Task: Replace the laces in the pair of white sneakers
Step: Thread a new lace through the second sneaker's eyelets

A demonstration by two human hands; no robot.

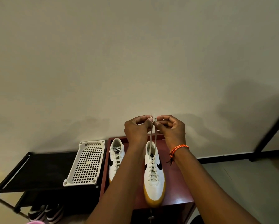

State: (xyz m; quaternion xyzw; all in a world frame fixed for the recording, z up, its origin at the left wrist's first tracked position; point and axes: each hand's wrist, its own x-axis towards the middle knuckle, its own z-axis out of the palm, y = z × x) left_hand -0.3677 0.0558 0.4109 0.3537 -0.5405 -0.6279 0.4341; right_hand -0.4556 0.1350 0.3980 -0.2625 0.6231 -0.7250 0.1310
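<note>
head view, looking down at a dark red bench (180,188) set against a pale wall (135,54). two white sneakers stand on the bench, toes toward the viewer. the right sneaker (154,177) is laced through all its eyelets; its two lace ends (153,139) rise taut from the top eyelets to the hands, running close together. the left hand (136,128) pinches one lace end between thumb and forefinger, and the right hand (171,126) pinches the other in the same way; the hands are raised above the shoe's heel, knuckles almost touching. an orange braided bracelet (178,149) circles the right wrist. the left sneaker (116,157), partly hidden by the left forearm, appears laced, though its upper lacing looks loose. to the left of the bench, a white plastic grid tray (87,164) lies on a black shoe rack (38,172); dark shoes (45,212) sit on its lower shelf.
</note>
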